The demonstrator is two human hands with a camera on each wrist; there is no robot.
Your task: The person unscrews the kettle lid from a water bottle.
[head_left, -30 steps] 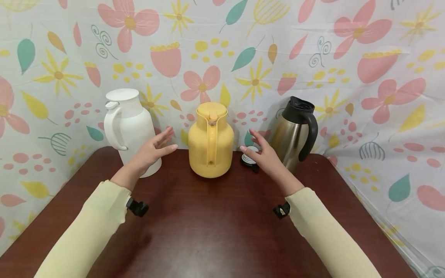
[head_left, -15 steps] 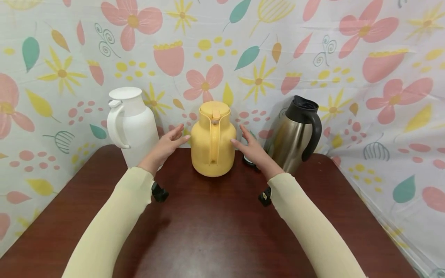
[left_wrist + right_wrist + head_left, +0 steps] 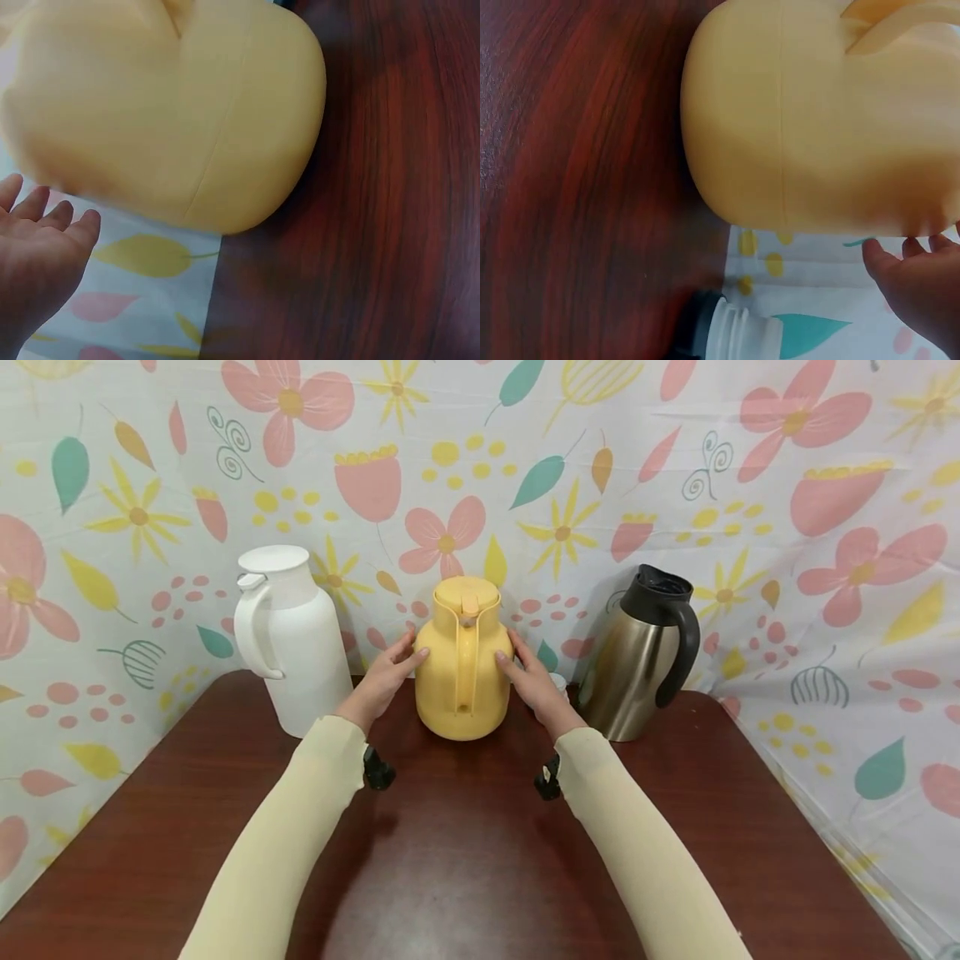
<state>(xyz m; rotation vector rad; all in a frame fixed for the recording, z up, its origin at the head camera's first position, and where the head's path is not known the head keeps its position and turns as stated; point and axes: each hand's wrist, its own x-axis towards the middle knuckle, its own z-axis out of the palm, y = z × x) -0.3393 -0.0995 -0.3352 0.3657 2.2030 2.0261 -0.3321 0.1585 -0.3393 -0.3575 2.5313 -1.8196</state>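
Observation:
A yellow thermos jug stands upright on the table, its handle facing me and its lid on top. My left hand is at the jug's left side, thumb toward the front and fingers toward the back. In the left wrist view the fingers of this hand look extended beside the jug. At the other side, my right hand lies along the jug with its thumb on the front. The right wrist view shows the fingertips of that hand touching the jug.
A white thermos jug stands to the left. To the right is a steel thermos jug with a black top and handle. A black-and-white stopper sits near the right hand. Behind the brown table hangs a floral cloth.
Both hands have moved inward from beside the yellow jug to its two sides. The jugs stay standing on the table; the view has shifted slightly.

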